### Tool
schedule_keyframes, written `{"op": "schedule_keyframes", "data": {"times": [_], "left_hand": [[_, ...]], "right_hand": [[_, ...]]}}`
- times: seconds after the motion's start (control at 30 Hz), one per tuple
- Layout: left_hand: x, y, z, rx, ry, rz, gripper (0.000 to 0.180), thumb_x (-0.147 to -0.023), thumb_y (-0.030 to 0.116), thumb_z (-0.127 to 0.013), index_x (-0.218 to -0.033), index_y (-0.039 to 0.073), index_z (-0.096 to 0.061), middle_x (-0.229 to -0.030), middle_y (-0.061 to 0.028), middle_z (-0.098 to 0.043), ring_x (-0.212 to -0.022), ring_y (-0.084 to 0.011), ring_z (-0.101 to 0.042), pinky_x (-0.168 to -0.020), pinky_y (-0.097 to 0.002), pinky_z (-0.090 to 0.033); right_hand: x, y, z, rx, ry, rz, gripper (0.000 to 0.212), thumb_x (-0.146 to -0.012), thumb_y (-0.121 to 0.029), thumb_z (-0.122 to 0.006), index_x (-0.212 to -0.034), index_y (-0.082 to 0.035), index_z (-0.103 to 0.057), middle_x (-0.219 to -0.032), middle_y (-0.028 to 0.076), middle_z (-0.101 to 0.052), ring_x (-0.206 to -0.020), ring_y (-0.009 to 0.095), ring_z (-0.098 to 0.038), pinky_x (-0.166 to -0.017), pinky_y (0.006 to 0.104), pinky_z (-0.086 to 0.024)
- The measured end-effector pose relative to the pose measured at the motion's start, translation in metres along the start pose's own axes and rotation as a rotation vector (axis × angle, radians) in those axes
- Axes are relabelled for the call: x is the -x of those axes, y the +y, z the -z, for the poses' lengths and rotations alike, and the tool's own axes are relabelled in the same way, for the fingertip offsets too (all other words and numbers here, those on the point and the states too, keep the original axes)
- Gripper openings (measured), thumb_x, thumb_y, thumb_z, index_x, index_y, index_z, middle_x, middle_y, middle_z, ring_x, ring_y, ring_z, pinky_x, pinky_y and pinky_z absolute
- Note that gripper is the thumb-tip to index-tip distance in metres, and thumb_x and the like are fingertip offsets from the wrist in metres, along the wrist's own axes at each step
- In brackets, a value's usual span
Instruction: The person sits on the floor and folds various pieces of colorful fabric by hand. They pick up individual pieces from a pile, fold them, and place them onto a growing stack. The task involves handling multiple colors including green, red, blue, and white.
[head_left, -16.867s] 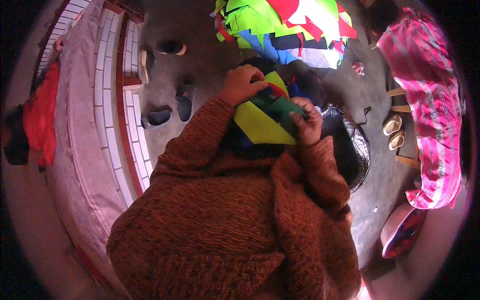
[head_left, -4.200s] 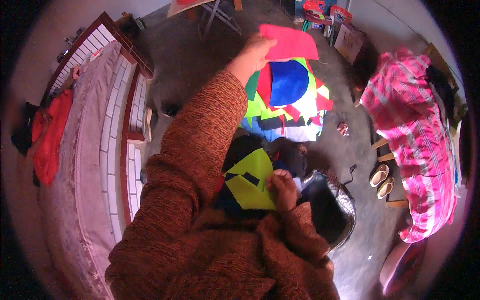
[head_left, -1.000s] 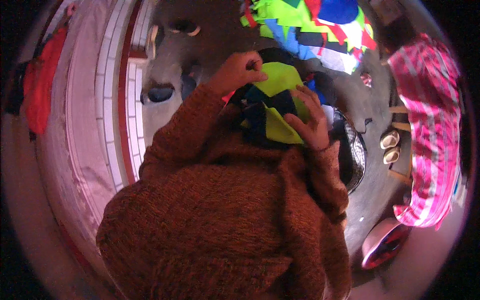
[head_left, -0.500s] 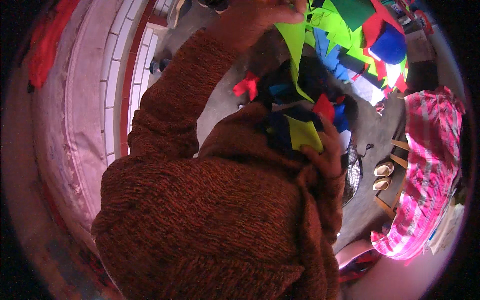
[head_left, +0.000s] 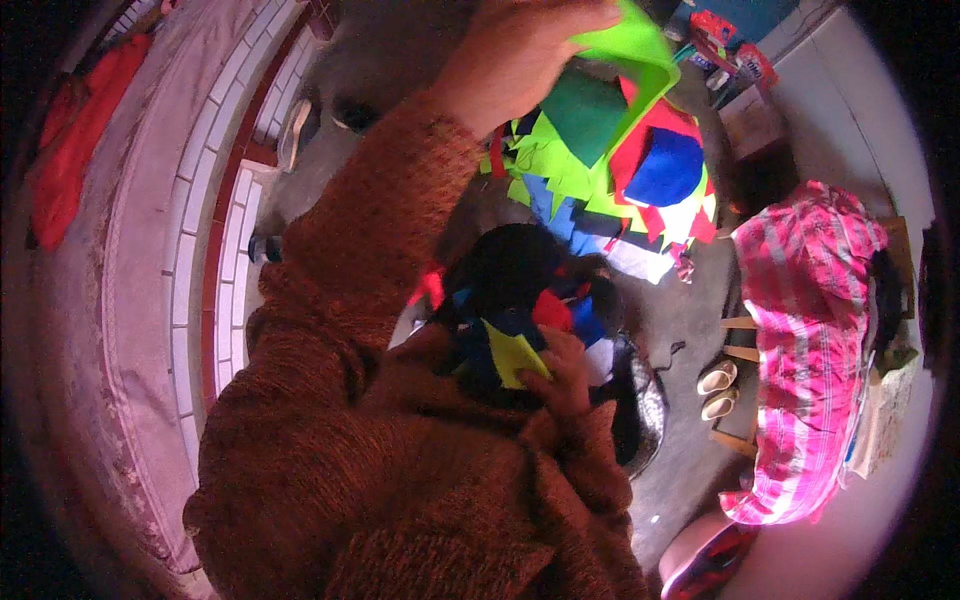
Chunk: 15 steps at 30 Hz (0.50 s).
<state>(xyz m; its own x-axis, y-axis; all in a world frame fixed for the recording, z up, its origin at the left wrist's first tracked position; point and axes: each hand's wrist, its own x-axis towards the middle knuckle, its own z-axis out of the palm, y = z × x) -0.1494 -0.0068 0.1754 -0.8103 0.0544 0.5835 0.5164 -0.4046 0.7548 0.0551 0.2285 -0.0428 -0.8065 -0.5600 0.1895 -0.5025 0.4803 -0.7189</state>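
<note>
My left hand (head_left: 520, 55) is raised at the top of the view, its fingers closed on one end of a long lime-green cloth strip (head_left: 655, 65). The strip curves out to the right, its lower end in front of a heap of cut cloth pieces (head_left: 560, 150). Down at my lap, my right hand (head_left: 563, 372) pinches a yellow-green cloth piece (head_left: 512, 357) against dark blue cloth. A red piece (head_left: 551, 311) and a blue piece (head_left: 590, 322) lie just beyond those fingers. Part of the lap pile is hidden in shadow.
To the right, a pink checked cloth (head_left: 800, 370) covers a wooden-legged seat, with beige shoes (head_left: 718, 390) beside it. White tiles with a red edge (head_left: 222, 230) run along the left. A person's leg (head_left: 695, 555) shows at lower right. Packages (head_left: 735, 55) stand at the back.
The view has shifted, bringing more of the heap into sight. My left hand has carried the lime-green strip away from my lap, toward the heap. My right hand keeps its hold.
</note>
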Motion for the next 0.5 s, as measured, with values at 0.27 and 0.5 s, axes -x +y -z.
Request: {"op": "schedule_keyframes", "data": {"times": [0.27,0.5], "left_hand": [[-0.013,-0.063,0.008,-0.292,0.037,-0.077,0.008,-0.083,0.013,-0.059,-0.086,0.006,-0.06,-0.082,0.0031,-0.057,-0.084,-0.0063,-0.053,-0.076,-0.0215,-0.042],[0.06,-0.112,0.077,-0.466,-0.091,0.293,0.011,-0.083,0.012,-0.062,-0.09,0.005,-0.06,-0.088,0.0011,-0.058,-0.086,-0.0074,-0.054,-0.078,-0.0247,-0.044]], "right_hand": [[-0.003,-0.001,0.01,-0.07,-0.043,-0.035,0.025,-0.068,-0.019,-0.069,-0.087,-0.003,-0.066,-0.121,0.019,-0.054,-0.112,0.034,-0.047,-0.095,0.0431,-0.03],[-0.01,-0.01,0.008,-0.098,-0.013,-0.067,0.024,-0.069,-0.021,-0.07,-0.086,-0.005,-0.068,-0.122,0.02,-0.054,-0.11,0.036,-0.046,-0.093,0.0456,-0.03]]}}
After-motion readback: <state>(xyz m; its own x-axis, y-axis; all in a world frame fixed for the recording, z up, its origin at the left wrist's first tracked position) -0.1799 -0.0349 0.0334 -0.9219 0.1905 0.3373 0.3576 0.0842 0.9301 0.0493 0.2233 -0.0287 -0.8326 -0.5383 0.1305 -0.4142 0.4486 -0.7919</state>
